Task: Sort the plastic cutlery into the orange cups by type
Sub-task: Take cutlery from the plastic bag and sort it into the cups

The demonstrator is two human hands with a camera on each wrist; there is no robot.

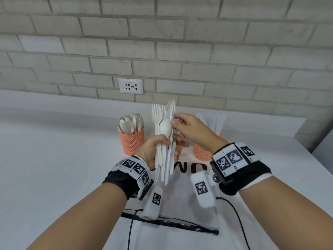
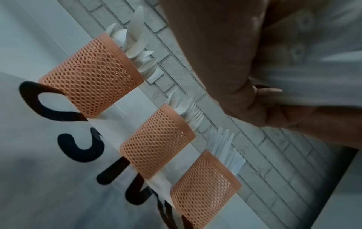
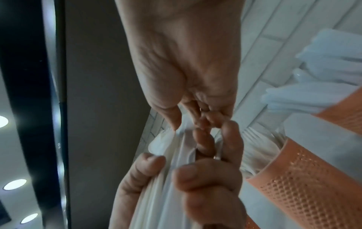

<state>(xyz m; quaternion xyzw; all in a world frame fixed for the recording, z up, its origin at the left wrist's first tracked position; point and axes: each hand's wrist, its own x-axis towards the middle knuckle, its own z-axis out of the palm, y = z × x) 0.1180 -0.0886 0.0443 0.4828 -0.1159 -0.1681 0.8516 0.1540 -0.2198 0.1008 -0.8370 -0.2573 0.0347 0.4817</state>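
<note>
Three cups stand in a row on the counter (image 1: pixel 54 159) before the wall (image 1: pixel 162 51): spoon cup (image 1: pixel 131 141) left, fork cup (image 2: pixel 156 145) middle, knife cup (image 2: pixel 205 186) right. Left hand (image 1: pixel 153 150) holds a cutlery bundle (image 1: pixel 164 141) upright before the middle cup; right hand (image 1: pixel 191 130) pinches the bundle's upper part from the right.

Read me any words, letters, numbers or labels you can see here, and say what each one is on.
"O": the only plain letter of the big black lettering on the white table mat; the white plastic cutlery hides the rest.
White wall socket: print too small to read.
White wrist bands with black square codes: tiny characters, too blurred.
</note>
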